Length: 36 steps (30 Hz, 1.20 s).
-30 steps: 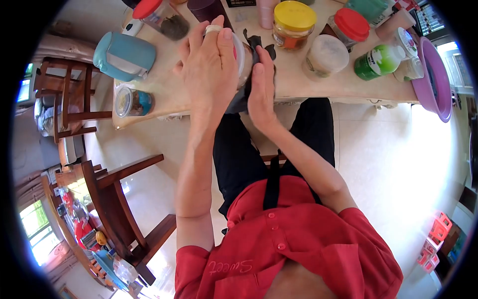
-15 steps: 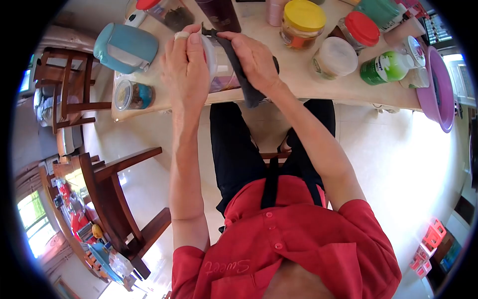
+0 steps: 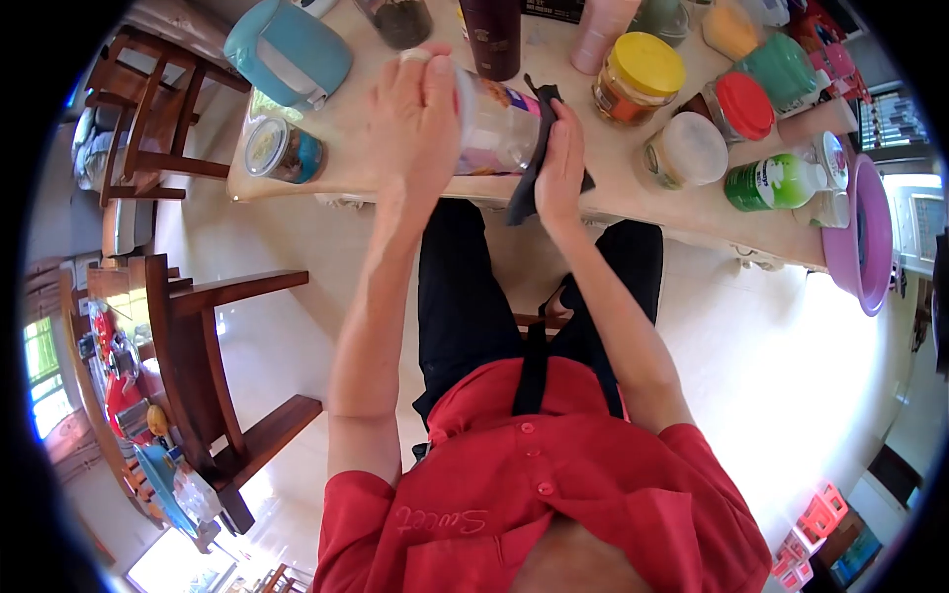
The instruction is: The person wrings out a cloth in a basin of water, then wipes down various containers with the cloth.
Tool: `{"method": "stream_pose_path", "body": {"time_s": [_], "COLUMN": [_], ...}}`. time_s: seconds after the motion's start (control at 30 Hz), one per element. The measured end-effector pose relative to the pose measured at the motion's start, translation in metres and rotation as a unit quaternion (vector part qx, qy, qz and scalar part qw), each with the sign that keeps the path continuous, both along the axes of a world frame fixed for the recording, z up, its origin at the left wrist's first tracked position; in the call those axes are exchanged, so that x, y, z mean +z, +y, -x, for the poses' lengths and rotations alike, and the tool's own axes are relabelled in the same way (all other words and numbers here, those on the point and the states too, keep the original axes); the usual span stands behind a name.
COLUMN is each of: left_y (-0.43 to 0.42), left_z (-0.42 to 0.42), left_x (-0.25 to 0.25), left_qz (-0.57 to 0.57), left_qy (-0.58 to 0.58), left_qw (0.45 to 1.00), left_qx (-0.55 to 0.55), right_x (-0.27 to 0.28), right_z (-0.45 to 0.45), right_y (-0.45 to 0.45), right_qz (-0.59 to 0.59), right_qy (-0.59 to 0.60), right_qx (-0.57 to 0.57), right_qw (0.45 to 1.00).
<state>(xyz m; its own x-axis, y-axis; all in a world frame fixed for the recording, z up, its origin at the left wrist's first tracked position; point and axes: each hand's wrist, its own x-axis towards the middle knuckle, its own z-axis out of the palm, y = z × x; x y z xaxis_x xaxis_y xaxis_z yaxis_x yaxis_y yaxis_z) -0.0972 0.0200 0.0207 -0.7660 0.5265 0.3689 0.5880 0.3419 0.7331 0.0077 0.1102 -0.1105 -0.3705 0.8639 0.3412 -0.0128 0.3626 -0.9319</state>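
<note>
A clear plastic jar (image 3: 499, 128) with a printed label lies on its side between my hands, above the table's near edge. My left hand (image 3: 415, 124) is closed over its whitish lid end, and a ring shows on one finger. Against the opposite end, my right hand (image 3: 561, 163) presses a dark grey cloth (image 3: 534, 183), part of which hangs down below the fingers. Just beyond the jar stands a dark purple bottle (image 3: 492, 40). The fingertips of my left hand are partly blurred.
On the left of the table (image 3: 346, 148) are a blue pitcher (image 3: 292, 54) and a small lidded jar (image 3: 285, 150). A yellow-lidded jar (image 3: 641, 79), a white-lidded jar (image 3: 687, 150), a green bottle (image 3: 771, 183) and a purple basin (image 3: 858, 237) stand right. A wooden chair (image 3: 188, 366) is left.
The jar has turned so more of its side and label show. The cloth and my right hand have shifted right along with its end; the hands are farther apart. The view has moved too.
</note>
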Motion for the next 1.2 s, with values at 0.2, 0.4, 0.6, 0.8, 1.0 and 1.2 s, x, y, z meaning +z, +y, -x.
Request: {"method": "stream_pose_path", "body": {"time_s": [0.2, 0.4, 0.6, 0.8, 1.0, 1.2], "left_y": [0.022, 0.032, 0.060, 0.079, 0.092, 0.072], "left_z": [-0.035, -0.046, -0.060, -0.069, -0.059, -0.008], "left_x": [0.011, 0.014, 0.017, 0.013, 0.006, 0.017], "left_qz": [0.061, 0.066, 0.098, 0.089, -0.042, -0.196], "left_qy": [0.079, 0.116, 0.156, 0.184, 0.151, -0.191], "left_qw": [0.995, 0.991, 0.983, 0.979, 0.988, 0.948], "left_qx": [0.028, 0.022, -0.007, -0.005, 0.002, -0.165], "right_x": [0.065, 0.065, 0.042, 0.111, 0.156, 0.159], "right_z": [-0.003, -0.008, -0.010, -0.041, -0.067, -0.046], "right_y": [-0.023, 0.024, 0.021, 0.035, 0.034, 0.059], "right_qz": [0.007, 0.112, 0.251, 0.410, 0.205, -0.356], "right_qy": [0.083, 0.041, 0.186, 0.352, 0.316, -0.110], "right_qx": [0.057, 0.159, 0.113, 0.063, 0.112, 0.251], "right_qw": [0.995, 0.980, 0.943, 0.839, 0.919, 0.893]}}
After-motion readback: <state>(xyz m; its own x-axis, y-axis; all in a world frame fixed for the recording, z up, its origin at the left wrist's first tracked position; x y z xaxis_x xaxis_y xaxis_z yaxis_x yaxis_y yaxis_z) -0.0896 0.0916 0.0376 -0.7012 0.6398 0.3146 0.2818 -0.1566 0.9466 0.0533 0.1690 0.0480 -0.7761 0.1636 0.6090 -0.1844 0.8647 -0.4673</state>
